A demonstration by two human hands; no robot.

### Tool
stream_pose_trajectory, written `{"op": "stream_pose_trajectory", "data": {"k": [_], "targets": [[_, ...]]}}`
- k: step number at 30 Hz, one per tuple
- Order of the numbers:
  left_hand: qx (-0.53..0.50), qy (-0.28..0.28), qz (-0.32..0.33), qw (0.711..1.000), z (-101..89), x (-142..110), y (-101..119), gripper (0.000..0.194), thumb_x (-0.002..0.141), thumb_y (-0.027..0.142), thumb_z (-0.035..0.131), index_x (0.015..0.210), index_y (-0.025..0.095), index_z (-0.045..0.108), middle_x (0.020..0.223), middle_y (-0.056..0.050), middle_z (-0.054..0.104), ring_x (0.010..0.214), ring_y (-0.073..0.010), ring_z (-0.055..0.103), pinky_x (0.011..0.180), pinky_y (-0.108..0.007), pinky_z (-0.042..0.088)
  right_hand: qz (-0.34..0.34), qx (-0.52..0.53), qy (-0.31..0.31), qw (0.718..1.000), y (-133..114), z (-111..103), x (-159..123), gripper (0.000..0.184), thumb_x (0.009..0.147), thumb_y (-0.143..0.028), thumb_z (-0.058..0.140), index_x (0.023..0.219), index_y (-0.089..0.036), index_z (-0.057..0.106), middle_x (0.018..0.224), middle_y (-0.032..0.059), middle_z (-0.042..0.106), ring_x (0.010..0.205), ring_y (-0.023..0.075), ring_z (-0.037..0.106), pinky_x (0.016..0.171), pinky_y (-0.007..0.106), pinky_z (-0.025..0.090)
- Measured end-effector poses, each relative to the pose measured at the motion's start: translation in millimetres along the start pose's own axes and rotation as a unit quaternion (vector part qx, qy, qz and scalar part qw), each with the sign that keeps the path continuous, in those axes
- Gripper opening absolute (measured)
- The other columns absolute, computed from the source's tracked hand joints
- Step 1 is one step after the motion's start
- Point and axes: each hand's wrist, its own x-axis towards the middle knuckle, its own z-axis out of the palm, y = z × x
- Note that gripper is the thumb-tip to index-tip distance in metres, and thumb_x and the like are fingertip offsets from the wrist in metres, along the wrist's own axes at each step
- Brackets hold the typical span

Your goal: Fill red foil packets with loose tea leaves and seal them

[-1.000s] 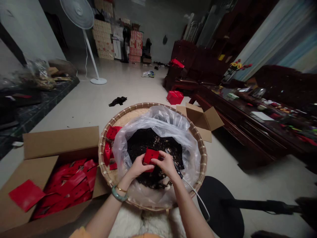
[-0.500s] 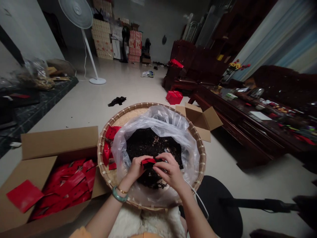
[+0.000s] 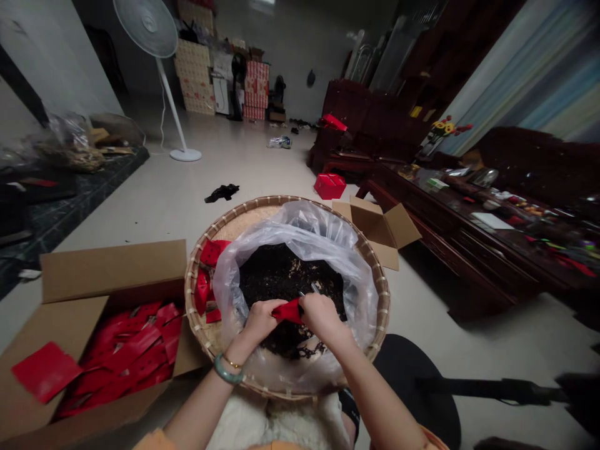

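Pulling a small red packet [image 3: 287, 310] tight, the two hands now stretch it flat between them, where a moment ago it was bunched up. The left hand [image 3: 265, 322] pinches one end, and the right hand [image 3: 323, 315] pinches the other. The packet sits over dark crumbly bits [image 3: 276, 275] in a clear plastic bag [image 3: 300, 232], inside a round woven tray [image 3: 197, 300], beside a cardboard box [image 3: 112, 269] of red packets [image 3: 122, 350].

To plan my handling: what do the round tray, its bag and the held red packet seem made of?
The tray looks like woven bamboo, matte, its strips showing at the rim. The bag seems thin clear plastic, glossy and crinkled. The red packet is perhaps coated paper or foil, going by its sheen.
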Motion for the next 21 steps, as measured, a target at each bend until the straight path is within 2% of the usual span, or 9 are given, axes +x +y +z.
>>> {"op": "stream_pose_trajectory", "data": {"k": [3, 6, 9, 12, 16, 21], "targets": [[0.004, -0.019, -0.014, 1.0, -1.1, 0, 3, 0.029, 0.071, 0.012, 0.062, 0.097, 0.021, 0.07, 0.094, -0.004, 0.073, 0.083, -0.0185, 0.068, 0.073, -0.025, 0.051, 0.0, 0.006, -0.006, 1.0, 0, 7, 8, 0.026, 0.081, -0.012, 0.046, 0.091, -0.017, 0.07, 0.09, 0.0133, 0.07, 0.084, 0.022, 0.067, 0.068, 0.026, 0.045], [0.01, -0.026, -0.014, 1.0, -1.6, 1, 6, 0.035, 0.069, 0.02, 0.068, 0.103, 0.021, 0.067, 0.097, -0.004, 0.072, 0.084, -0.0193, 0.067, 0.073, -0.025, 0.05, -0.005, 0.019, -0.008, 1.0, 3, 10, 11, 0.023, 0.079, -0.015, 0.05, 0.089, -0.018, 0.07, 0.089, 0.0114, 0.07, 0.083, 0.0208, 0.066, 0.068, 0.025, 0.045], [0.004, -0.036, -0.004, 0.999, -1.6, 1, 7, 0.039, 0.067, 0.028, 0.071, 0.106, 0.021, 0.066, 0.095, -0.004, 0.072, 0.082, -0.0192, 0.067, 0.071, -0.025, 0.05, -0.042, 0.044, 0.016, 0.998, 6, 11, 10, 0.018, 0.076, -0.02, 0.055, 0.084, -0.019, 0.071, 0.09, 0.009, 0.069, 0.09, 0.0209, 0.062, 0.068, 0.024, 0.045], [-0.019, -0.028, -0.001, 0.999, -1.8, 1, 4, 0.034, 0.067, 0.026, 0.071, 0.1, 0.02, 0.068, 0.089, -0.003, 0.073, 0.077, -0.0181, 0.067, 0.068, -0.024, 0.05, -0.079, 0.084, 0.04, 0.993, 10, 7, 8, 0.015, 0.076, -0.026, 0.059, 0.081, -0.02, 0.072, 0.095, 0.0068, 0.069, 0.099, 0.0204, 0.056, 0.073, 0.023, 0.046], [-0.044, -0.004, 0.009, 0.999, -2.1, 0, 1, 0.029, 0.069, 0.022, 0.067, 0.097, 0.018, 0.069, 0.088, -0.004, 0.073, 0.077, -0.0178, 0.067, 0.071, -0.025, 0.051, -0.112, 0.126, 0.073, 0.983, 13, -1, 4, 0.014, 0.076, -0.022, 0.06, 0.081, -0.022, 0.073, 0.105, 0.0032, 0.069, 0.11, 0.0206, 0.051, 0.087, 0.025, 0.044], [-0.023, 0.011, 0.017, 1.0, -1.6, -1, 2, 0.041, 0.063, 0.02, 0.071, 0.103, 0.02, 0.067, 0.095, -0.005, 0.072, 0.082, -0.0203, 0.067, 0.076, -0.029, 0.051, -0.113, 0.105, 0.065, 0.986, 7, -1, 3, 0.016, 0.075, -0.018, 0.06, 0.083, -0.021, 0.074, 0.103, 0.0045, 0.07, 0.113, 0.024, 0.051, 0.093, 0.03, 0.041]]}}
